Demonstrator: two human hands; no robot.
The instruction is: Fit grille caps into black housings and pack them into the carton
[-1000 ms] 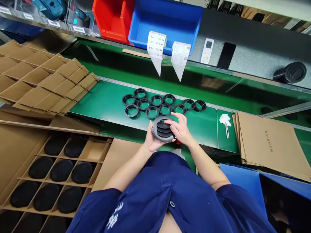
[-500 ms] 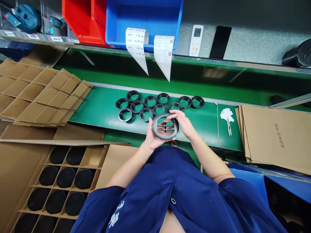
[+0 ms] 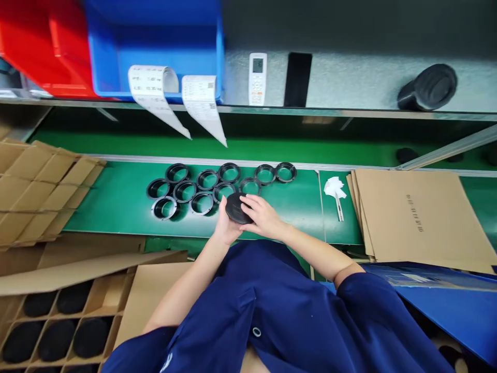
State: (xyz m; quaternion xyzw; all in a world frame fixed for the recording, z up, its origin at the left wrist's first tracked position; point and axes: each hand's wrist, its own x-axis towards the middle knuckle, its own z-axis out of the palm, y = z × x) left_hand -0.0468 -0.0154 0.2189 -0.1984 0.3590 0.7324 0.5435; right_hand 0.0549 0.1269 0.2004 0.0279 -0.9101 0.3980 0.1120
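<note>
A round black air vent (image 3: 235,207) is held low over the front of the green bench, in front of my body. Its upper face now looks solid and dark, and no gaps between slats show. My left hand (image 3: 225,226) grips it by its left and lower edge, thumb up along the side. My right hand (image 3: 264,216) holds the right side, fingers lying over the face. Just beyond the hands, several black open rings (image 3: 202,203) stand on the bench (image 3: 298,207).
A partitioned carton (image 3: 104,294) with black round parts sits at lower left, cardboard dividers (image 3: 46,186) above it. Flat cardboard sheets (image 3: 411,212) and a white-handled tool with tissue (image 3: 336,194) lie right. An overhead shelf carries a blue bin (image 3: 163,46) and a remote (image 3: 257,77).
The vent's slats and gaps showed before; its face now appears closed and dark. My right fingers have moved onto that face. The camera view has swung to the right.
</note>
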